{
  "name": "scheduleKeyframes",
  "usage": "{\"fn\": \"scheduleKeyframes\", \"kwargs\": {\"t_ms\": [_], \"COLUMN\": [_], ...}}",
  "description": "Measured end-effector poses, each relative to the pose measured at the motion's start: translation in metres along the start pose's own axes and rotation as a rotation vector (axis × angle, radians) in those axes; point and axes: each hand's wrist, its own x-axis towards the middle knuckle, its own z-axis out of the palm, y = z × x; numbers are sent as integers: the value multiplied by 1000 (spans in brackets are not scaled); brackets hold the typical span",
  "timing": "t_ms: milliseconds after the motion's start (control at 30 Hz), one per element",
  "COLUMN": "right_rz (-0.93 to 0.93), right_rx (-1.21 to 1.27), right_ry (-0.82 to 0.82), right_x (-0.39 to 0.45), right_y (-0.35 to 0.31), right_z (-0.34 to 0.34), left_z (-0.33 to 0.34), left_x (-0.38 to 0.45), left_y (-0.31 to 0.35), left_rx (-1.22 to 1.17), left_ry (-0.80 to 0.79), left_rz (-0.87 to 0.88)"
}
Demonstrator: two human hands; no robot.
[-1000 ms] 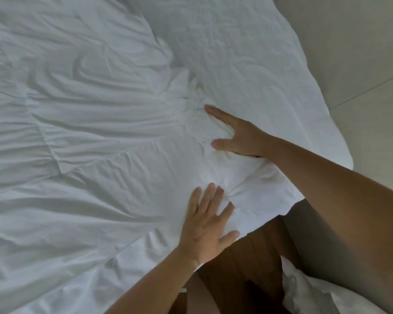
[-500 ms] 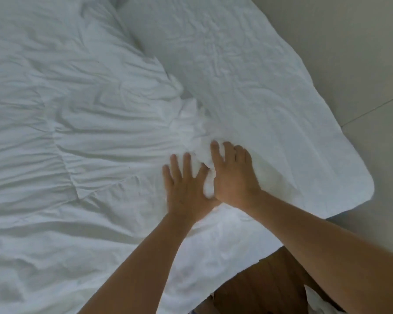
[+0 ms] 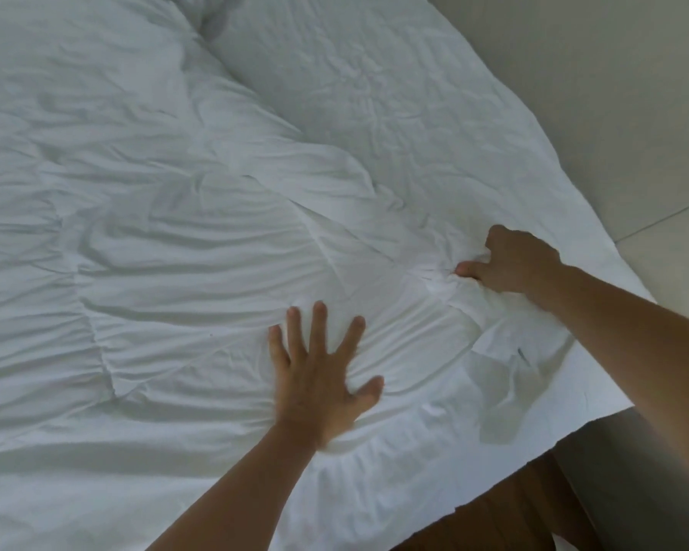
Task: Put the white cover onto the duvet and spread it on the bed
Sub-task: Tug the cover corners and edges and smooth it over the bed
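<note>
The white cover [image 3: 176,240] lies wrinkled over the bed and fills most of the head view, with the duvet bunched inside it in soft ridges. My left hand [image 3: 319,367] presses flat on the cover with its fingers spread, near the lower middle. To its right, my right hand [image 3: 514,264] has its fingers curled into the fabric and pinches a gathered fold of the cover; creases radiate from that spot. A flatter, emptier corner of the cover [image 3: 526,375] lies below my right forearm at the bed's edge.
A flat white sheet area [image 3: 374,81] stretches toward the top right. Pale tiled floor [image 3: 633,113] runs along the right of the bed. Dark wooden floor [image 3: 514,507] shows at the bottom right, beside the bed's corner.
My hands were side by side; now they are apart. The right hand has moved right and closed on a fold of the cover. The left hand stays flat, fingers spread wider.
</note>
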Motion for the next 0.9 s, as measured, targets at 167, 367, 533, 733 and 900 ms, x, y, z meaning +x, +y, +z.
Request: {"fn": "scheduleKeyframes", "kwargs": {"t_ms": [167, 367, 533, 733, 900], "right_rz": [-382, -542, -429, -595, -720], "right_rx": [-315, -96, 474, 33, 21], "right_ry": [566, 341, 99, 559, 390], "right_x": [-37, -66, -25, -77, -201], "right_y": [-12, 54, 66, 27, -56], "right_z": [51, 79, 38, 54, 101], "left_z": [2, 5, 4, 4, -22], "left_x": [1, 1, 3, 1, 0], "left_y": [1, 2, 4, 3, 13], "left_rx": [42, 86, 90, 61, -619], "left_ry": [1, 5, 6, 26, 344], "left_rz": [-14, -22, -22, -22, -242]}}
